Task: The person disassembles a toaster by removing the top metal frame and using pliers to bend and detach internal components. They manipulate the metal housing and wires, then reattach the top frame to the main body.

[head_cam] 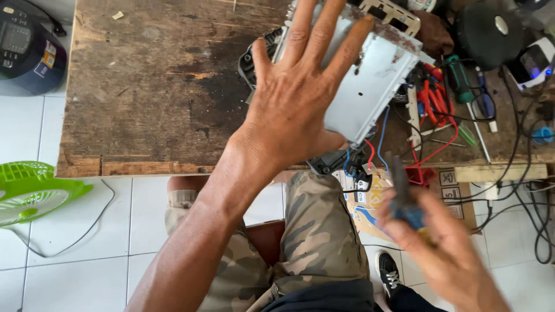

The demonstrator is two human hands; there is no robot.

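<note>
- Nearest the camera, on the right, the right hand is blurred; its fingers are curled around a dark tool with a blue handle, seemingly a screwdriver, whose tip points up toward the surface edge.
- Below and left of it are the person's camouflage shorts, with a cardboard box on the tiled floor beside the knee and a shoe near it.
- At the near edge of the wooden surface, the left hand lies flat on a grey metal box, fingers spread apart and straight, pressing down rather than gripping.
- That metal box, likely a car stereo chassis, sits tilted at the surface's near right edge, with red, blue and black wires hanging from its near corner.
- Judging by this, the step in hand looks like steadying the casing while the tool is brought in; the next move would call for a firm left palm and a careful aim of the tip at a screw or seam, clear of the loose wires.
- Farther right lie red-handled pliers, a green-handled screwdriver and tangled black cables.
- Far left, off the surface, stand a green fan and a dark appliance.
</note>
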